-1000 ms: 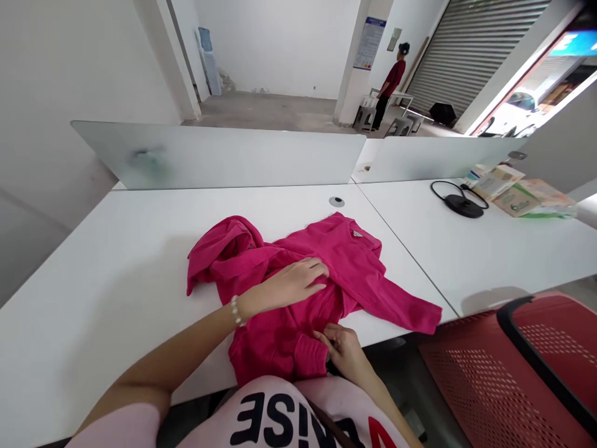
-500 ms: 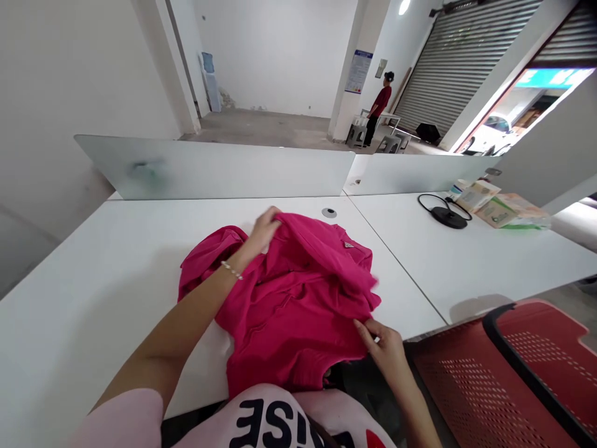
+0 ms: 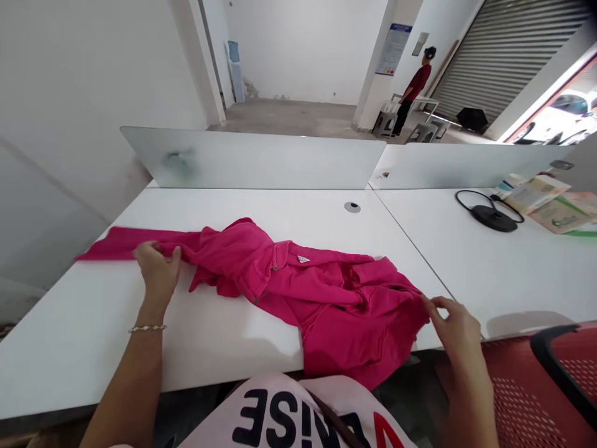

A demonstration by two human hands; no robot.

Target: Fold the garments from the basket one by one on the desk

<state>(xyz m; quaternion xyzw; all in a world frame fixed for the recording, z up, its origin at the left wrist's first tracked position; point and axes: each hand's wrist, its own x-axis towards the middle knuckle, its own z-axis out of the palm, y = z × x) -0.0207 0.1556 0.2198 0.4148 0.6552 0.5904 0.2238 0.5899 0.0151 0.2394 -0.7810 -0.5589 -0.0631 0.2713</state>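
A magenta long-sleeved garment lies bunched and stretched across the white desk, with a small white triangular label near its collar. One sleeve reaches far out to the left, almost to the desk's edge. My left hand, with a beaded bracelet on the wrist, sits on that sleeve and grips it. At the garment's right edge, my right hand pinches the cloth between thumb and fingers. Part of the garment hangs over the desk's front edge.
A frosted divider stands along the far side of the white desk. To the right lie a black round base with cable and printed packets. A red mesh chair sits at lower right. A person stands far off.
My hands have moved apart, left hand outward to the left and right hand to the right. The garment is now pulled out wide, with one sleeve stretched left. The view has shifted slightly.
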